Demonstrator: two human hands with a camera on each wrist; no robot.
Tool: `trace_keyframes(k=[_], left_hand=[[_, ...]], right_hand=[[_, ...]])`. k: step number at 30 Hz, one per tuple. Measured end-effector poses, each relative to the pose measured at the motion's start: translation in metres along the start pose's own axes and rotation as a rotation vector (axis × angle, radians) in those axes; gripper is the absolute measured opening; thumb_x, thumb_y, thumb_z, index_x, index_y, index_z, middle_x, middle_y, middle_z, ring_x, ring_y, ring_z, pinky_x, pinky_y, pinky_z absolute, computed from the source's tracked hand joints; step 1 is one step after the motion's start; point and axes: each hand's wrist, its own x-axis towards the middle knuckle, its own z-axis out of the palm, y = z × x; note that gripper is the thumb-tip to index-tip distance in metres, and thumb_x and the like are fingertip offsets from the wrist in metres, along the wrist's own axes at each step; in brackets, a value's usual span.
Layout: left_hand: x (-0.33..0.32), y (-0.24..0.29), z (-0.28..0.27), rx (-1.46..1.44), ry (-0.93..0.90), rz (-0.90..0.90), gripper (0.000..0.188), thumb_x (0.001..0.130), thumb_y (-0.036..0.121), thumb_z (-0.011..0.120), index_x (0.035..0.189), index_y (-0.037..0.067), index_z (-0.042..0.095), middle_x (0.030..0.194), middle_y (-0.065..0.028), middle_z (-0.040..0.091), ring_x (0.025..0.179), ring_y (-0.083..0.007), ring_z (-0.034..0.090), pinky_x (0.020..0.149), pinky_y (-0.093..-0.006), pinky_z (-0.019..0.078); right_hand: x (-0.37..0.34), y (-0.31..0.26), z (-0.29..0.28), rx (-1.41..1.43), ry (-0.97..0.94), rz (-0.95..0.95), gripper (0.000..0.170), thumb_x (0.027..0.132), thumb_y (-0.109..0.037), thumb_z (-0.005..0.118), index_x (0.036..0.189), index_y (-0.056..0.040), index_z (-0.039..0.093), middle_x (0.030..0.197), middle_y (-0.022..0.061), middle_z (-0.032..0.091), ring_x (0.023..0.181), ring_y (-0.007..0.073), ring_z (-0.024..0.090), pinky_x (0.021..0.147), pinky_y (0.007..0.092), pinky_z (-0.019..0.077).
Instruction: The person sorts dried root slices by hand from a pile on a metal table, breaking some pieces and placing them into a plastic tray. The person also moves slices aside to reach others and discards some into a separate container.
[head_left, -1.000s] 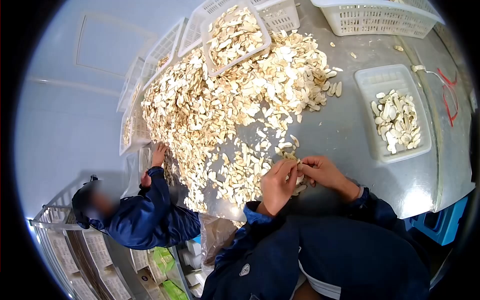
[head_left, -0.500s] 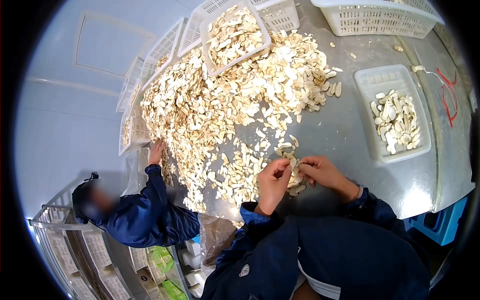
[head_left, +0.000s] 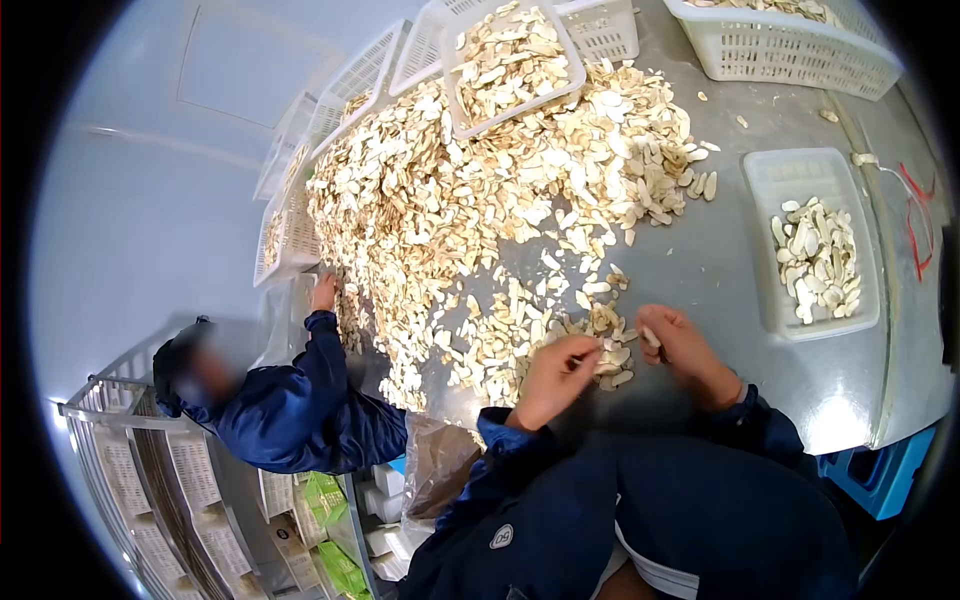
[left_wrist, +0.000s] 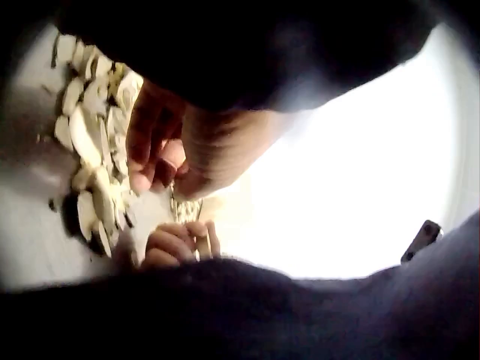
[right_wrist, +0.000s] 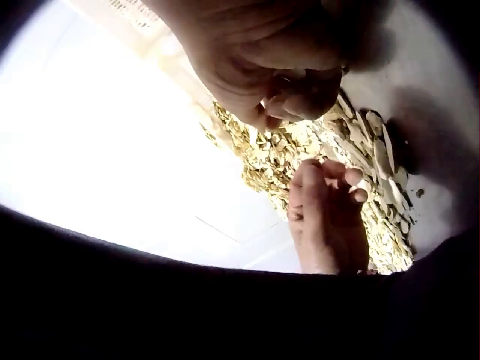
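Over the table's near side, my right hand (head_left: 688, 350) pinches a pale dried slice (head_left: 652, 338) between thumb and fingers. The same slice (left_wrist: 203, 244) shows upright in the left wrist view. My left hand (head_left: 548, 382) hovers at the near edge of a small heap of slices (head_left: 612, 350), its fingers loosely bent and the thumb apart from them. Nothing shows between the fingers of the left hand (right_wrist: 326, 214) in the right wrist view. To the right stands a white plastic tray (head_left: 758, 185) holding a layer of similar slices (head_left: 820, 260).
A large mound of slices (head_left: 400, 200) covers the table's left and back. A filled clear tub (head_left: 575, 75) sits on it, with perforated baskets (head_left: 800, 55) behind. At left another person (head_left: 290, 410) reaches into the mound. A red cord (head_left: 915, 235) lies far right.
My hands, close together before, have drawn apart; the right has moved right with a slice. The head view has shifted slightly, so the table's contents appear further right.
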Motion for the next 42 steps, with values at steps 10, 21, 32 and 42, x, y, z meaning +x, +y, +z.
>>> trace_keyframes(k=[10,21,32,42], left_hand=[[0.006,-0.056,-0.042,0.494,0.347,0.073,0.021,0.088,0.004,0.068,0.107,-0.004,0.065,0.079,-0.0086,0.064,0.066,-0.0164,0.064,0.059,-0.0287,0.0509],[-0.021,-0.079,-0.058,0.018,0.442,-0.235,0.026,0.094,0.012,0.066,0.116,-0.003,0.067,0.083,-0.0026,0.068,0.070,-0.0078,0.061,0.065,-0.0238,0.0492],[-0.016,-0.064,-0.053,-0.481,0.391,-0.374,0.019,0.098,0.008,0.062,0.114,-0.002,0.063,0.086,0.0012,0.063,0.072,-0.0045,0.059,0.066,-0.0219,0.0512],[0.001,-0.043,-0.036,0.555,0.402,0.150,0.023,0.081,0.005,0.071,0.104,0.002,0.067,0.093,-0.0143,0.064,0.087,-0.0331,0.061,0.080,-0.0406,0.0495]], right_hand=[[-0.004,-0.010,0.009,0.014,-0.018,0.059,0.015,0.103,-0.018,0.052,0.103,-0.0069,0.062,0.078,-0.0041,0.053,0.057,0.0043,0.042,0.048,0.0209,0.0335],[0.000,-0.002,0.004,0.047,0.000,0.027,0.012,0.102,-0.015,0.053,0.104,-0.0063,0.061,0.080,-0.0032,0.052,0.059,0.0041,0.042,0.048,0.0204,0.0335],[-0.001,-0.006,0.007,0.002,0.014,0.024,0.012,0.102,-0.015,0.053,0.104,-0.0056,0.061,0.080,-0.0033,0.052,0.059,0.0044,0.042,0.049,0.0209,0.0347],[-0.001,-0.005,0.007,-0.008,0.013,0.022,0.012,0.102,-0.015,0.053,0.104,-0.0052,0.061,0.079,-0.0030,0.052,0.059,0.0051,0.043,0.049,0.0216,0.0349]])
